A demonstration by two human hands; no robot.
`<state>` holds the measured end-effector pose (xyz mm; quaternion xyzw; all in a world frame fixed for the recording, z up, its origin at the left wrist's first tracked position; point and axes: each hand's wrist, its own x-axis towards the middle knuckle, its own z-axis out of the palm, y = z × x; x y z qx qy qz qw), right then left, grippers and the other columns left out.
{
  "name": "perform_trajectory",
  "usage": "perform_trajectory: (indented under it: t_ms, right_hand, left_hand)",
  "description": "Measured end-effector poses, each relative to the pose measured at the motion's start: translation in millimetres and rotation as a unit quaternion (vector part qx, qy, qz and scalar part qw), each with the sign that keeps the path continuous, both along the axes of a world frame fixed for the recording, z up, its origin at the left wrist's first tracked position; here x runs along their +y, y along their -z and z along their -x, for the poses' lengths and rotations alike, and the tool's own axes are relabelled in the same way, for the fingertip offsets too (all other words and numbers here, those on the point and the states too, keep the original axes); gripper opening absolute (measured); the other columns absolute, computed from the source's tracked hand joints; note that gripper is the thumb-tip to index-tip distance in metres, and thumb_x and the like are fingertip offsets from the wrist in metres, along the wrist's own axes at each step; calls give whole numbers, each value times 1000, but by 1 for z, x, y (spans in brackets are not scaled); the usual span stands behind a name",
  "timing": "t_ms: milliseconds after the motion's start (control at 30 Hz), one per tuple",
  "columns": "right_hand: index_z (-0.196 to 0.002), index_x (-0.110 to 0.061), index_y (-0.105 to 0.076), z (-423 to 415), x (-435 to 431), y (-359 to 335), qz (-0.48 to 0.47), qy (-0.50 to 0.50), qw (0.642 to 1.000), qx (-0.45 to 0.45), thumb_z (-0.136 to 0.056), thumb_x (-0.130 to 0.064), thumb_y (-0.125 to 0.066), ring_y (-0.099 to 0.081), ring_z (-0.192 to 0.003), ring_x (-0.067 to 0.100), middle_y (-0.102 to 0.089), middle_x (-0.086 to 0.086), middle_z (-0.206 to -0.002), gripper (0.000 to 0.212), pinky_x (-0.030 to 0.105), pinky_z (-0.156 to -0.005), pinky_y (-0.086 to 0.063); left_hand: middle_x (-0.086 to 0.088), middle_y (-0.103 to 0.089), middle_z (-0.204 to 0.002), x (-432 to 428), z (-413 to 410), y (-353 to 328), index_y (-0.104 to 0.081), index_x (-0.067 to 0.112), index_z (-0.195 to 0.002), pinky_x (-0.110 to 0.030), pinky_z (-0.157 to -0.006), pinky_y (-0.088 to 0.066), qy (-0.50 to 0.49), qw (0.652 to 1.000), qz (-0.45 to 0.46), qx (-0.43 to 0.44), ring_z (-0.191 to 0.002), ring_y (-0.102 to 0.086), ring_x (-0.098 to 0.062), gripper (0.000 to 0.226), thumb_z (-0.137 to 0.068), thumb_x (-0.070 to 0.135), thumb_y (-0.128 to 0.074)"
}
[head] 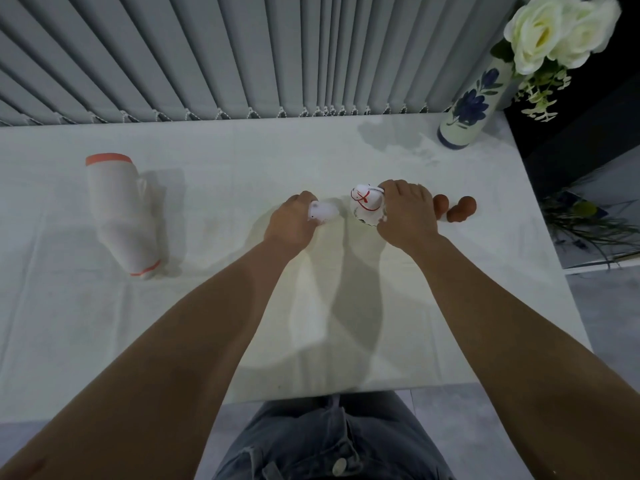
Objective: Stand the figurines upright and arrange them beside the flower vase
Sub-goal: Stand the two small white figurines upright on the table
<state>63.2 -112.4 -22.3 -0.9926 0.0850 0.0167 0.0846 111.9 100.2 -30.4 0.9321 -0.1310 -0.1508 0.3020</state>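
**Both hands on figurines, mid-surface**

Left hand: fingers curled around a small plain white figurine, which stuck out to the right of the fist and lay low against the surface. Right hand: fingers closed over the top and right side of a white figurine with red lines; whether it stood fully upright could not be told. The two figurines sat just beside each other, apart.

Just right of the right hand lay a brown figurine, partly hidden behind the fingers, on its side as far as could be seen.

Flower vase stood at the far right corner, white with blue flowers, holding white roses, well apart from all three figurines.

A white bottle with orange bands lay on its side at far left. Grey blinds ran behind the surface.
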Motion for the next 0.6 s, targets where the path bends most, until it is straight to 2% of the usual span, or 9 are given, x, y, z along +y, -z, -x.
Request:
perform_trajectory:
  t_ms: [133,300,600]
  right_hand:
    - [-122,-16,-50,0,0,-1,-10,5,1000,3,-71,-5,-59,-54,-112,28,-59,4,-113,53,42,-115,-25]
    - [-118,-14,-50,-2,-3,-4,-24,-7,1000,9,-69,-2,-59,-55,-106,30,-59,6,-108,51,44,-112,-28]
    - [-117,-16,-48,-7,-12,-12,-27,7,999,23,-73,0,-60,-53,-115,30,-60,6,-114,49,47,-120,-15]
  left_hand:
    - [-11,-60,-116,5,0,3,-55,12,-121,-37,-80,-46,-2,1000,-2,-21,-100,-59,-31,35,-88,18,-64]
    - [-11,-63,-106,5,-4,5,-57,11,-113,-30,-71,-40,12,999,-8,-35,-93,-60,-31,28,-87,17,-64]
    - [-11,-64,-106,-12,-11,0,-57,12,-113,-28,-70,-39,17,1000,14,-21,-93,-59,-30,27,-87,14,-61]
